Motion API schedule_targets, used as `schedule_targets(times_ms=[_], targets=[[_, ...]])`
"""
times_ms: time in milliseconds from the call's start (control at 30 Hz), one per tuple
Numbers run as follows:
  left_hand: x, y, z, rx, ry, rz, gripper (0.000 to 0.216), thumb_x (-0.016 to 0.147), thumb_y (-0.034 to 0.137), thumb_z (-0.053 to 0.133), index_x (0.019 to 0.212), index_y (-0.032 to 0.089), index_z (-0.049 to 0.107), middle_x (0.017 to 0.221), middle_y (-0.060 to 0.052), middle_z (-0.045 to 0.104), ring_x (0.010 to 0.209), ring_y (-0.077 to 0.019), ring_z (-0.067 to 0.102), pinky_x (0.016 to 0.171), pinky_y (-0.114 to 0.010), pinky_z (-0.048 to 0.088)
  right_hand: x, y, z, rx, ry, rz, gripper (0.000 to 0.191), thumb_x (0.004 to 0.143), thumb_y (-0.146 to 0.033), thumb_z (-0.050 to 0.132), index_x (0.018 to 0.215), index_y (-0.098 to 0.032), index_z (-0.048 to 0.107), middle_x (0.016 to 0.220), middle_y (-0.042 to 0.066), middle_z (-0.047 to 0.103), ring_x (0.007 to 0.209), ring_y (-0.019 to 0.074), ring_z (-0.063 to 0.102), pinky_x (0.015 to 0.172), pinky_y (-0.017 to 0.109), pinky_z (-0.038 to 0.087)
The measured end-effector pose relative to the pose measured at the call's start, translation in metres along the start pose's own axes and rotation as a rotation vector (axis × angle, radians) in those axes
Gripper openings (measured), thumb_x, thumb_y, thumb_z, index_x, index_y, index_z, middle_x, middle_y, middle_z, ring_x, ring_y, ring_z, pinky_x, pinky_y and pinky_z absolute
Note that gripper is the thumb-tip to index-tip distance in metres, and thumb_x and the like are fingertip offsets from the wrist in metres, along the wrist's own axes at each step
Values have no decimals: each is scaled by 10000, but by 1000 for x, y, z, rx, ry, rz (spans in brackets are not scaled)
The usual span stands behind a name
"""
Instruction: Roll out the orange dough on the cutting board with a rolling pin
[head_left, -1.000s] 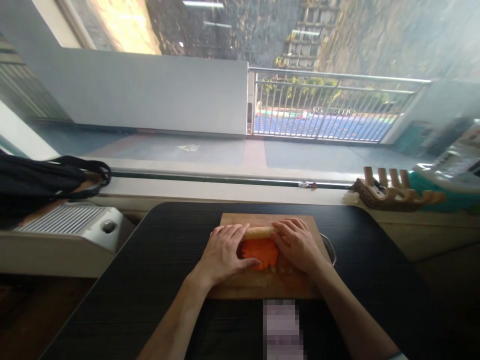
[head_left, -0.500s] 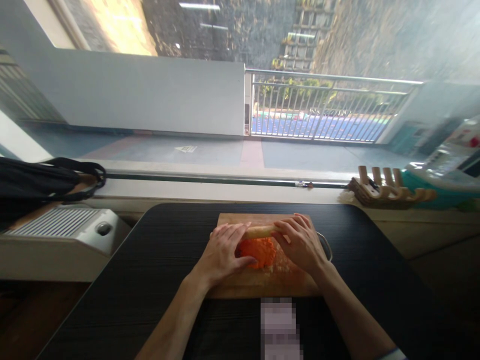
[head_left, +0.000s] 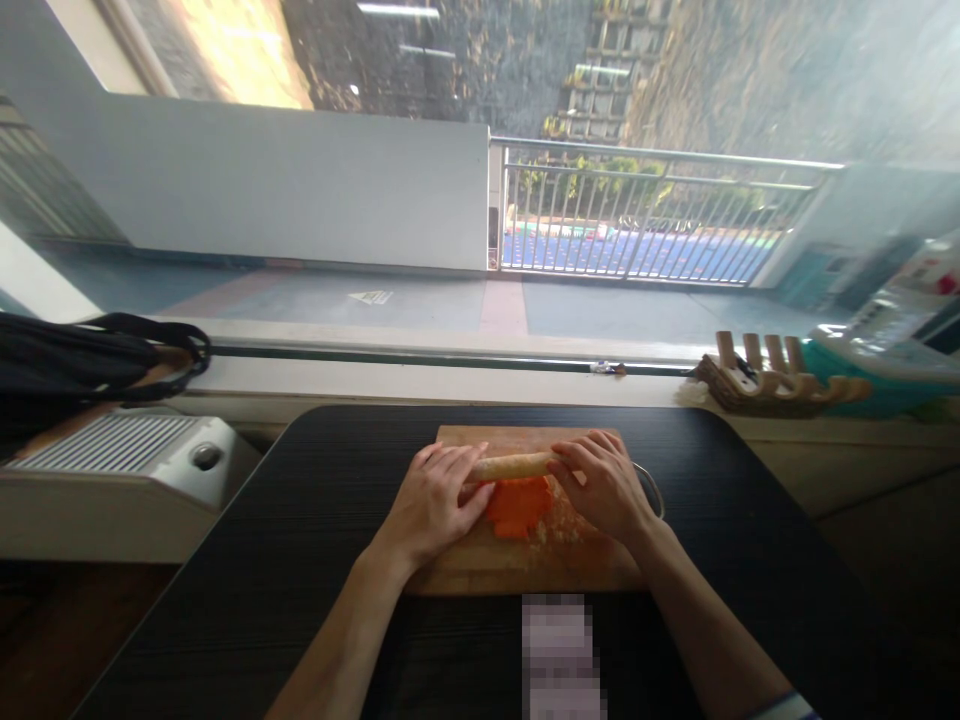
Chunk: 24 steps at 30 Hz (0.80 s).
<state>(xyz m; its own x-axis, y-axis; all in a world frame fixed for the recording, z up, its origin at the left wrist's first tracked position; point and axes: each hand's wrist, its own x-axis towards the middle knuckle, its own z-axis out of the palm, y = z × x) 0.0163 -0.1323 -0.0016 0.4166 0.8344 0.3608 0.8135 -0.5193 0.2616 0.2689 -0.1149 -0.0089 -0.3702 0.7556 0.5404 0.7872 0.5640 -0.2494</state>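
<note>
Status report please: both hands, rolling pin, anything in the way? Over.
Left hand and right hand on opposite ends of rolling pin. Orange dough on cutting board, near side of pin. Pale crumbs beside dough; no obstruction seen.

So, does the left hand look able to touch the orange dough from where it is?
Probably yes. The left hand holds one end of the rolling pin, but its thumb is close beside the orange dough, and nothing visible blocks the way.
</note>
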Motion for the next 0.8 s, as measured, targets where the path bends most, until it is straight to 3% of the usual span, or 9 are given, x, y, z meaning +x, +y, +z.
schedule_targets(times_ms=[100, 333, 467, 600, 800], targets=[[0, 3, 1, -11, 6, -7, 373, 928, 413, 441, 1151, 162, 605, 1133, -76, 692, 1057, -223, 623, 936, -423, 431, 1, -3, -2, 8, -21, 5, 166, 927, -310, 530, 905, -230, 673, 846, 8, 710, 826, 178, 575, 880, 347, 364], [2, 4, 7, 74, 8, -35, 380, 985, 355, 307, 1046, 202, 649, 1042, -38, 716, 950, -201, 644, 785, -367, 462, 2, -8, -3, 10, -120, 96, 213, 957, -314, 465, 897, -244, 657, 867, -4, 710, 884, 180, 578, 936, 373, 355], [3, 7, 11, 184, 89, -51, 373, 974, 360, 331, 1081, 194, 648, 1149, -73, 680, 1045, -234, 614, 845, -406, 458, 3, -7, 1, -8, -220, 137, 300, 991, -349, 357, 976, -256, 641, 1094, 16, 688, 1064, 204, 557, 1049, 470, 300], [4, 11, 12, 230, 104, -51, 385, 966, 363, 347, 1156, 180, 628, 1246, -93, 634, 1124, -257, 582, 906, -444, 449, 4, -5, 8, -52, -285, 175, 382, 1000, -376, 279, 1207, -246, 573, 1426, 65, 476, 1356, 262, 345, 1109, 598, 192], [7, 12, 10, 202, 84, -54, 396, 965, 354, 345, 1141, 172, 650, 1211, -88, 659, 1127, -250, 597, 952, -448, 450, -4, -10, 13, -110, -260, 215, 457, 994, -364, 260, 1314, -163, 518, 1487, 131, 381, 1408, 252, 270, 1150, 544, 177]])
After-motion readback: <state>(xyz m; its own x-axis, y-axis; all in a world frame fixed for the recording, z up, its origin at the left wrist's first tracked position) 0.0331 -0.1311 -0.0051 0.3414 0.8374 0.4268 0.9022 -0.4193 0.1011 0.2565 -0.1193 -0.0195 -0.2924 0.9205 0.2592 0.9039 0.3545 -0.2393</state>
